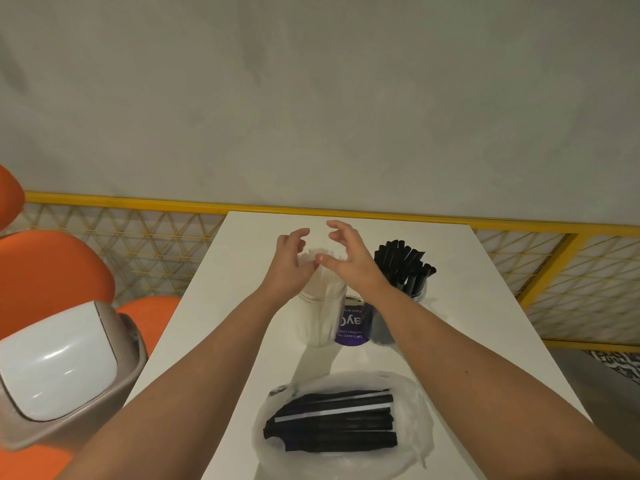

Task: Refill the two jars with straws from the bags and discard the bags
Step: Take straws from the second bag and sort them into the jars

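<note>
My left hand (291, 261) and right hand (349, 258) are cupped loosely around the tops of the white straws (322, 275), thumbs touching them, gripping nothing. Those stand in the left jar (322, 320), which looks full. The right jar (419, 293) holds black straws (403, 265), but a bag (412, 410) of more lies nearer me, unemptied. Next: that bag, then the bin (59, 368).

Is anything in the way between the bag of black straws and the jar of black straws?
Nothing on the white table lies between the clear plastic bag of black straws and the glass jar of black straws; only the person's right forearm crosses that jar.
</note>
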{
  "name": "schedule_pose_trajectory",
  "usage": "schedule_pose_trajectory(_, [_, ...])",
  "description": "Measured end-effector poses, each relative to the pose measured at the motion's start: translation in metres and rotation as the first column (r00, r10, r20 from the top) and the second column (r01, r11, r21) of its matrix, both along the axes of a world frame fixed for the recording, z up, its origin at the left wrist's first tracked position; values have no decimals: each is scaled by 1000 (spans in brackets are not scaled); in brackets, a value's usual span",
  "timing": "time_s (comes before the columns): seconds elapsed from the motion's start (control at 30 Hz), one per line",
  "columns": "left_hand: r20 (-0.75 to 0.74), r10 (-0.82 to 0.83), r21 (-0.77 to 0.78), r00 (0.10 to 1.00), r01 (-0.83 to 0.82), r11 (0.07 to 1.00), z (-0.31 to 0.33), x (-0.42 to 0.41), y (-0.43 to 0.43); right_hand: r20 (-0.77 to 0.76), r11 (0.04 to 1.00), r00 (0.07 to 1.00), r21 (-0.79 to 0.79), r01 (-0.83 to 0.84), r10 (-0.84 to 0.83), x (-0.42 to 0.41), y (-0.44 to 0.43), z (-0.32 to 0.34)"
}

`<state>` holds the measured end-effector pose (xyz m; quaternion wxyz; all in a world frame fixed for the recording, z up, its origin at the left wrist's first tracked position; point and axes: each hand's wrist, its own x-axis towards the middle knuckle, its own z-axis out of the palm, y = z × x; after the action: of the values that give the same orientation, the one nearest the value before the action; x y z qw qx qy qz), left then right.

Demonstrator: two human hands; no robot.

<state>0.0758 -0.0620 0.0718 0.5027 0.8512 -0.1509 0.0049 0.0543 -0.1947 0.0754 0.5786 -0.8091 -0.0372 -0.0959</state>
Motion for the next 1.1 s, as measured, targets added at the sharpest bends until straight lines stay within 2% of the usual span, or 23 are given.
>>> schedule_pose_trajectory(0.2, [-94, 2, -161, 996, -17, 987, 2, -10, 4, 115, 993, 990, -69, 92, -84, -8, -6, 17])
schedule_pose_trajectory(0.27, [-33, 36, -173, 999, -42, 984, 3, -20, 2, 156, 986, 982, -114, 121, -103, -15, -6, 24])
schedule_pose_trajectory(0.37, [145, 150, -142, 978, -129, 981, 0, -38, -1, 155, 985, 986, -147, 91, -68, -31, -8, 34])
schedule_pose_trajectory(0.47, [272, 115, -121, 955, -84, 989, -9, -63, -2, -27, 983, 999, -178, -45, 41, -50, -12, 36])
schedule_pose_trajectory(0.57, [234, -57, -100, 971, 82, 992, -24, -90, -4, -274, 946, 955, -265, -189, 114, -73, -21, 24])
schedule_pose_trajectory(0.7, [32, -307, 82, 951, 303, 949, -49, -118, -3, -561, 886, 806, -257, -387, 190, -100, -33, -10])
schedule_pose_trajectory(0.77, [-84, -391, 299, 917, 397, 868, -67, -128, -3, -683, 838, 712, -286, -464, 161, -112, -36, -31])
schedule_pose_trajectory(0.8, [-140, -408, 417, 902, 427, 802, -78, -133, -4, -709, 807, 694, -334, -488, 126, -116, -37, -42])
schedule_pose_trajectory(0.83, [-192, -396, 504, 898, 437, 745, -88, -138, -5, -698, 762, 712, -419, -494, 78, -121, -38, -55])
schedule_pose_trajectory(0.9, [-245, -339, 569, 908, 418, 708, -106, -145, -6, -616, 671, 788, -580, -462, 11, -128, -39, -78])
schedule_pose_trajectory(1.03, [-143, -286, 740, 947, 294, 605, -123, -144, -2, -566, 752, 824, -533, -388, 25, -147, -34, -113])
schedule_pose_trajectory(1.1, [-123, -229, 779, 966, 237, 580, -126, -142, 1, -525, 747, 851, -577, -329, -30, -153, -35, -124])
